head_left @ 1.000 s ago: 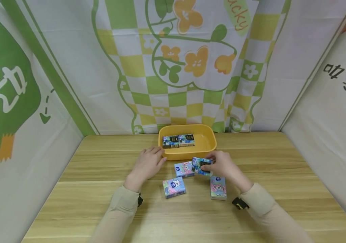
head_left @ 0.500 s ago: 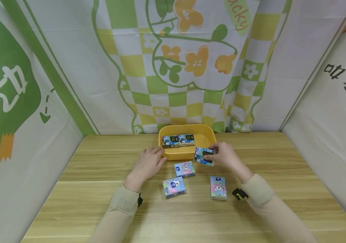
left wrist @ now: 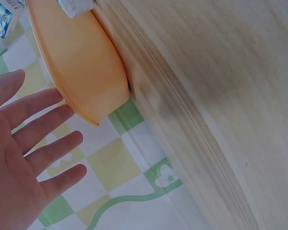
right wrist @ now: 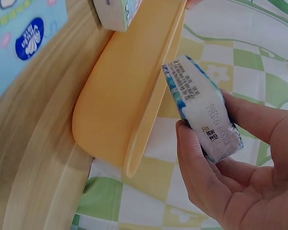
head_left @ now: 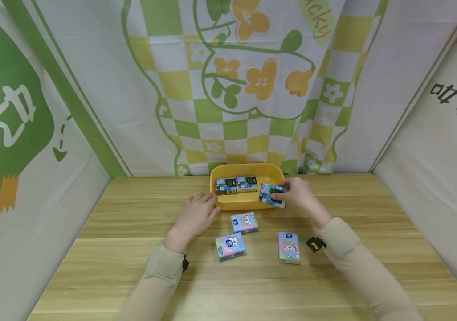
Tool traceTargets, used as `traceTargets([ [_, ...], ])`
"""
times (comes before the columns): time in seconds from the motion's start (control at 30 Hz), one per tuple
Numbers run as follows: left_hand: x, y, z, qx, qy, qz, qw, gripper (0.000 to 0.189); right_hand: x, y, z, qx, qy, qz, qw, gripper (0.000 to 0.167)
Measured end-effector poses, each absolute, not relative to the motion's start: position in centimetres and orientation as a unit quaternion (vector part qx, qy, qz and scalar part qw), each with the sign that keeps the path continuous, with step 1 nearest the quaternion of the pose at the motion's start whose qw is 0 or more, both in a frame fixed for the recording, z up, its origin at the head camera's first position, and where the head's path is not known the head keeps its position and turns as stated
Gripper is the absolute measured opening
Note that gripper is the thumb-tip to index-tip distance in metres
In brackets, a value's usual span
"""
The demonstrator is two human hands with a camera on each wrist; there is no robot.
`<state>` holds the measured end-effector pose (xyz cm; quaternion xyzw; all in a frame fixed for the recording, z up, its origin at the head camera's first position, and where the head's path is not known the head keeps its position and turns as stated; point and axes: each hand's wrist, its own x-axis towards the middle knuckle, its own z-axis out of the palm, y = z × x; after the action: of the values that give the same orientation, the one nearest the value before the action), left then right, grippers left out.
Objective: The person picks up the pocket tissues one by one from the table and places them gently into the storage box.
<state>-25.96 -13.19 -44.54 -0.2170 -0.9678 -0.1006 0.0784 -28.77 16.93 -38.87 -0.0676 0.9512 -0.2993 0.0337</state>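
Observation:
My right hand [head_left: 298, 194] pinches a dark blue floral tissue pack [head_left: 269, 195] between thumb and fingers over the near right rim of the yellow plastic bin [head_left: 268, 169]. The right wrist view shows the pack's white printed end [right wrist: 208, 110] outside the bin's wall [right wrist: 120, 91]. At the bin's left front corner my left hand [head_left: 198, 215] touches the rim with its fingertips. Its fingers [left wrist: 43, 151] are spread and nearly straight in the left wrist view. Two similar dark blue tissue packs [head_left: 226, 186] lie side by side in the bin's left part.
In front of the bin lie three light blue and pink tissue packs: one near the bin [head_left: 245, 222], one closer to me [head_left: 230, 246], and one at the right [head_left: 289, 248]. Behind the wooden table [head_left: 132, 249] hangs a checkered curtain [head_left: 228, 129].
My right hand has lifted the dark blue tissue pack from above the light blue pack and moved it away from me to the bin's rim. The left hand has stayed put.

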Motion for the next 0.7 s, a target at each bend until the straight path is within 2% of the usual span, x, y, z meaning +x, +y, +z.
traceTargets([
  [0.7, -26.0, -13.2, -44.5, -0.215, -0.969, -0.099, 0.069, 0.045, -31.6, 16.6, -38.5, -0.059, 0.954, -0.291, 0.047, 0.043],
])
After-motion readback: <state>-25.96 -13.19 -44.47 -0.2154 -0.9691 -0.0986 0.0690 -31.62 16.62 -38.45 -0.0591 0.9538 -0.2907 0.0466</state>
